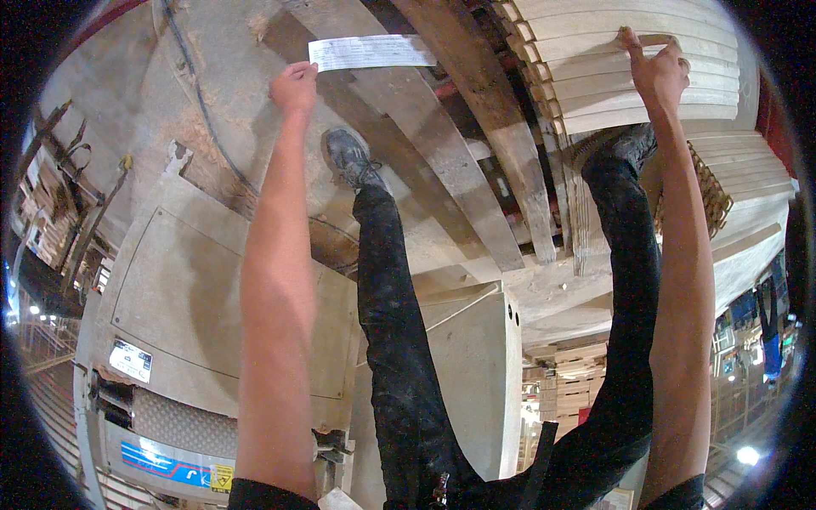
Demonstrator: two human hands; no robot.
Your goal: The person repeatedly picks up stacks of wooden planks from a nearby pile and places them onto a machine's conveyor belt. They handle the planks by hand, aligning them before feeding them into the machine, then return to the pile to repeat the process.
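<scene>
Paper (corner) between left fingers

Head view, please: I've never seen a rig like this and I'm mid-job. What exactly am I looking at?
There is no robot here. The single picture comes from a wide fisheye camera on a person's head, looking down, so straight edges bend near the rim. Both forearms are bare, and the dark trouser legs are the wearer's own. The left hand pinches one end of a white paper strip. The right hand is at a stack of pale wooden slats; I can't tell whether it grips one. Wooden beams run between the hands, and a pale metal cabinet sits lower left.
</scene>
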